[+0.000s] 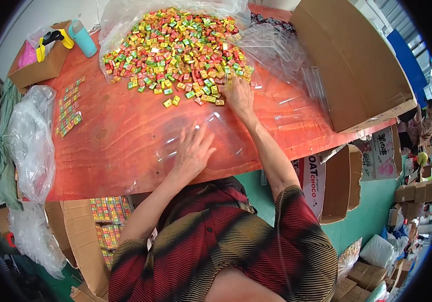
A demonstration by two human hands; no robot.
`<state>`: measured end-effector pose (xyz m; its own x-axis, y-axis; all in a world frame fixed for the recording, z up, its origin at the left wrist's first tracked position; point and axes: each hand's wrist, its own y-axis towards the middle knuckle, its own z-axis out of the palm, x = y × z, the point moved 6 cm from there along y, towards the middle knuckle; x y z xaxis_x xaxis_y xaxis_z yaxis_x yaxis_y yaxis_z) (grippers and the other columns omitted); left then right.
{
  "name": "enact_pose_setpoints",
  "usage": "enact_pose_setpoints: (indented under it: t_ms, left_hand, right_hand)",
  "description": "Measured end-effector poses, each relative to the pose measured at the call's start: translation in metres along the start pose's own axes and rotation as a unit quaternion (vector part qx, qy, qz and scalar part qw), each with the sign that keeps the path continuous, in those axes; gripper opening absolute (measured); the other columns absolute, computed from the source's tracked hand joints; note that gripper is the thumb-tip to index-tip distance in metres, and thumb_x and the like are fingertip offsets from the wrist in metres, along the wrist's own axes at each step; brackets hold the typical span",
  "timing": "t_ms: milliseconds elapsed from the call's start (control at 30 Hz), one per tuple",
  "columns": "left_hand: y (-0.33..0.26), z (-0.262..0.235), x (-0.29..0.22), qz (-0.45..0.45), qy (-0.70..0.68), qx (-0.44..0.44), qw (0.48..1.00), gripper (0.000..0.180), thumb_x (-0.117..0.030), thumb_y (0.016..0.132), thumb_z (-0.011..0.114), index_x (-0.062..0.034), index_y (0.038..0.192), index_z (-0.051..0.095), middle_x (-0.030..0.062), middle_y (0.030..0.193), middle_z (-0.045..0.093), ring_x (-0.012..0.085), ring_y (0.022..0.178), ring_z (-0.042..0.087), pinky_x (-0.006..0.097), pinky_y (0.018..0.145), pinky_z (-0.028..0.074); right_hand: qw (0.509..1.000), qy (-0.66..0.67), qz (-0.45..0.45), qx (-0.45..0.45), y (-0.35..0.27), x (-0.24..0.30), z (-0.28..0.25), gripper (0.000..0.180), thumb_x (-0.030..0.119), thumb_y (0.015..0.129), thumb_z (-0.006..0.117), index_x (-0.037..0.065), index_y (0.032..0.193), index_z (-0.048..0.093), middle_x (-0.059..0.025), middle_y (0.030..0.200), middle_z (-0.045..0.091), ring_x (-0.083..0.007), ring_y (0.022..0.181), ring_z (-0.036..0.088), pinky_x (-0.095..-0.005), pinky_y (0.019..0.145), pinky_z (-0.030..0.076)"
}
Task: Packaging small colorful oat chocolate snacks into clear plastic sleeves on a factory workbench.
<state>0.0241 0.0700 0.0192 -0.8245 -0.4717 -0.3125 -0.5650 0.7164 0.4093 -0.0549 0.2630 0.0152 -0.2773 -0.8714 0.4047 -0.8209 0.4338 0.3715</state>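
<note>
A large heap of small wrapped blocks (176,55) in yellow, red, green and orange lies at the far middle of the red table. My right hand (240,96) is at the heap's near right edge, its fingers bent down among the blocks. What its fingertips hold, if anything, is hidden. Close to the table's front edge, my left hand (194,152) is open, fingers spread, palm down over a clear plastic tray (228,135). The tray is see-through, so its outline is hard to follow.
Filled strips of blocks (69,108) lie at left on the red table (110,161). Beyond are a small carton (45,70) and a turquoise bottle (82,40). Clear trays (276,50) and a big carton (352,60) stand right. Below the front edge, a carton (82,236) holds filled packs.
</note>
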Motion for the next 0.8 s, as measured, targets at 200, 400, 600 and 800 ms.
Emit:
enact_pose_setpoints:
  t_ms: [200,400,600,800]
  left_hand:
    - [0.029,0.031,-0.018,0.049,-0.022,0.049,0.997,0.038,-0.024,0.074,0.063,-0.0048,0.105,0.055,0.0165,0.124,0.041,0.0355,0.118,0.036,0.053,0.092,0.031]
    - [0.018,0.033,-0.012,-0.004,0.007,0.061,0.998,0.046,-0.03,0.074,0.062,-0.0041,0.11,0.052,0.0179,0.12,0.042,0.0356,0.111,0.04,0.051,0.09,0.031]
    - [0.016,0.036,-0.023,-0.006,0.049,0.022,0.999,0.05,-0.032,0.074,0.061,-0.004,0.114,0.05,0.0181,0.119,0.042,0.0355,0.11,0.04,0.052,0.09,0.031]
    - [0.01,0.038,-0.036,0.004,0.007,0.029,1.0,0.047,-0.028,0.073,0.061,-0.003,0.112,0.049,0.0169,0.115,0.044,0.0336,0.104,0.043,0.049,0.088,0.031]
  right_hand:
    - [0.996,0.07,0.044,0.041,0.01,-0.011,0.017,0.048,0.024,0.069,0.067,0.001,0.108,0.052,-0.0223,0.09,0.055,-0.0349,0.092,0.052,-0.0419,0.078,0.044]
    - [0.989,0.134,0.021,0.053,0.018,-0.028,0.021,0.05,0.013,0.066,0.061,-0.004,0.111,0.048,-0.0279,0.095,0.056,-0.0364,0.091,0.056,-0.0402,0.079,0.045]
    - [0.987,0.145,0.032,0.064,0.015,-0.023,0.008,0.054,0.007,0.065,0.058,-0.004,0.115,0.041,-0.0278,0.098,0.054,-0.0397,0.093,0.053,-0.0438,0.079,0.043]
    - [0.992,0.006,-0.121,-0.04,-0.002,-0.038,-0.057,0.043,0.01,0.069,0.057,0.002,0.11,0.048,-0.0215,0.086,0.055,-0.0362,0.081,0.054,-0.043,0.068,0.044]
